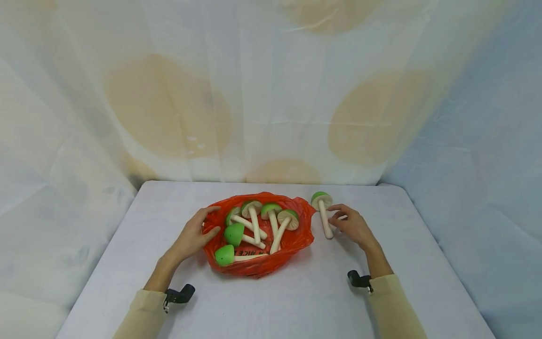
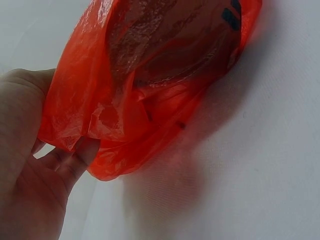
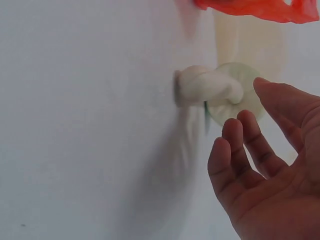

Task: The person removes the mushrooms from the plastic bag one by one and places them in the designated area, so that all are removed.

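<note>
A red plastic bag [image 1: 292,247] lies spread wide, with dark printed letters on its inside. Several toy mushrooms with green caps and pale stems lie in it, among them a bright green-capped mushroom [image 1: 234,234]. My left hand [image 1: 195,232] holds the bag's left rim, thumb and fingers at its edge; in the left wrist view the red film [image 2: 75,110] hides part of the thumb. Right of the bag, a single mushroom [image 1: 324,219] lies on the table, cap away from me. Beside its stem is my right hand [image 1: 352,227], thumb and fingers parted, nothing held.
The table is covered with a white cloth [image 1: 271,310]. White curtains with tan spots [image 1: 169,108] rise behind its far edge, and pale cloth [image 1: 478,179] hangs at the right. A small black camera [image 1: 179,294] is strapped to each wrist.
</note>
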A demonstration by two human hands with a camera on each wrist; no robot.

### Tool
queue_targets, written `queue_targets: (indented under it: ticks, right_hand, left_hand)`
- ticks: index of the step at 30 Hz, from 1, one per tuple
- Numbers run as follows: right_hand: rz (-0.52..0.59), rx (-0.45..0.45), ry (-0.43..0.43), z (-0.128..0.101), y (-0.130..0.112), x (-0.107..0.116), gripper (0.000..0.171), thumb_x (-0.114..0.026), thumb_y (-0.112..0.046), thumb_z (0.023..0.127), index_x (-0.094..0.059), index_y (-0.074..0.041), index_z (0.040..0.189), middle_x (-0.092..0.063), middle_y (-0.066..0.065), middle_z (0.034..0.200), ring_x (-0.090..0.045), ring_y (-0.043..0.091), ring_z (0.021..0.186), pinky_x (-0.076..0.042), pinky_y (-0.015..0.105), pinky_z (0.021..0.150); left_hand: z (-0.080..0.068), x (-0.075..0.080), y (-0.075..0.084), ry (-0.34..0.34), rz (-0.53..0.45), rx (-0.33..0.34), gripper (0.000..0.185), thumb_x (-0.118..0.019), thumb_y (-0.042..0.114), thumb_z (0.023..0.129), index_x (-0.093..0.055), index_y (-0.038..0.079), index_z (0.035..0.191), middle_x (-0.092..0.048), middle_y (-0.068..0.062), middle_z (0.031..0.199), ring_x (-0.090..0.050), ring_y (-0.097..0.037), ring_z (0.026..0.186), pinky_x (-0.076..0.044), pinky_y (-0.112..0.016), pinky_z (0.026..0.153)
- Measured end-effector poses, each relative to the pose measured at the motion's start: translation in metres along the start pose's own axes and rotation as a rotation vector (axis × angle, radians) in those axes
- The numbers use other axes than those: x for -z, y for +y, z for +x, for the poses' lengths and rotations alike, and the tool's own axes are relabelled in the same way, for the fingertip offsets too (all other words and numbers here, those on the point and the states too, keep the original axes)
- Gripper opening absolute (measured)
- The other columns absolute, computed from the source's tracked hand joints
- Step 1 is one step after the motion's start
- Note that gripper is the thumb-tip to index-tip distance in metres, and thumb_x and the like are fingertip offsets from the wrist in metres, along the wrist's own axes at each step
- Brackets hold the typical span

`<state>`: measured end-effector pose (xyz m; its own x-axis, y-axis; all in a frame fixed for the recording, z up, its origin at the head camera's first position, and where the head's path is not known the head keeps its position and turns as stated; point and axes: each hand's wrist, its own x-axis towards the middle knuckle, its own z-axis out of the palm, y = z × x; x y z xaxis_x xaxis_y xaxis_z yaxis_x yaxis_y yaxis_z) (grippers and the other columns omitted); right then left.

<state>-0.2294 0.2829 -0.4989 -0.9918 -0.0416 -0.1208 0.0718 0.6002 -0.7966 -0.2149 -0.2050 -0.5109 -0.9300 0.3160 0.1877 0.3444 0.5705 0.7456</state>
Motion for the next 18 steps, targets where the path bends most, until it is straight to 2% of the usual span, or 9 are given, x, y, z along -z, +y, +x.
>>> queue_targets:
  ticks: [5, 9, 11, 13, 18]
  right_hand:
    - [0.025, 0.062, 0.024, -0.001, -0.014, 0.003, 0.042, -0.065, -0.028, 0.099, -0.057, -0.014, 0.138, -0.059, 0.014, 0.114, -0.06, 0.031, 0.098, -0.058, 0.045, 0.083]
    - [0.063, 0.13, 0.026, -0.003, -0.031, 0.005, 0.045, -0.065, -0.033, 0.099, -0.057, -0.013, 0.138, -0.06, 0.014, 0.114, -0.062, 0.038, 0.1, -0.059, 0.043, 0.082]
    - [0.08, 0.167, 0.029, -0.004, -0.04, 0.006, 0.043, -0.065, -0.032, 0.099, -0.058, -0.013, 0.137, -0.06, 0.014, 0.112, -0.062, 0.041, 0.099, -0.06, 0.041, 0.08]
    - [0.097, 0.195, 0.026, -0.007, -0.051, 0.006, 0.039, -0.065, -0.03, 0.099, -0.059, -0.015, 0.134, -0.06, 0.013, 0.111, -0.063, 0.039, 0.096, -0.06, 0.039, 0.079]
    - [0.146, 0.26, 0.002, -0.015, -0.08, 0.005, 0.033, -0.064, -0.021, 0.1, -0.06, -0.015, 0.132, -0.061, 0.017, 0.11, -0.062, 0.034, 0.091, -0.06, 0.046, 0.078]
  left_hand:
    - [0.0, 0.0, -0.001, 0.002, 0.001, -0.009, 0.059, -0.071, 0.016, 0.094, -0.044, 0.019, 0.147, -0.051, -0.008, 0.142, -0.052, -0.029, 0.128, -0.05, -0.056, 0.101]
    - [0.0, 0.0, -0.002, 0.004, -0.003, -0.01, 0.059, -0.071, 0.016, 0.094, -0.044, 0.019, 0.147, -0.05, -0.008, 0.143, -0.051, -0.03, 0.129, -0.05, -0.056, 0.101]
    - [0.0, 0.0, -0.002, 0.004, -0.005, -0.01, 0.059, -0.071, 0.016, 0.094, -0.044, 0.019, 0.147, -0.05, -0.008, 0.143, -0.051, -0.03, 0.129, -0.05, -0.056, 0.101]
    - [0.0, -0.001, -0.002, 0.006, -0.009, -0.012, 0.059, -0.071, 0.016, 0.094, -0.044, 0.019, 0.147, -0.05, -0.008, 0.143, -0.052, -0.03, 0.129, -0.051, -0.056, 0.101]
    - [0.0, -0.001, -0.003, 0.008, -0.011, -0.016, 0.06, -0.071, 0.017, 0.094, -0.044, 0.02, 0.147, -0.05, -0.008, 0.143, -0.052, -0.029, 0.128, -0.052, -0.055, 0.099]
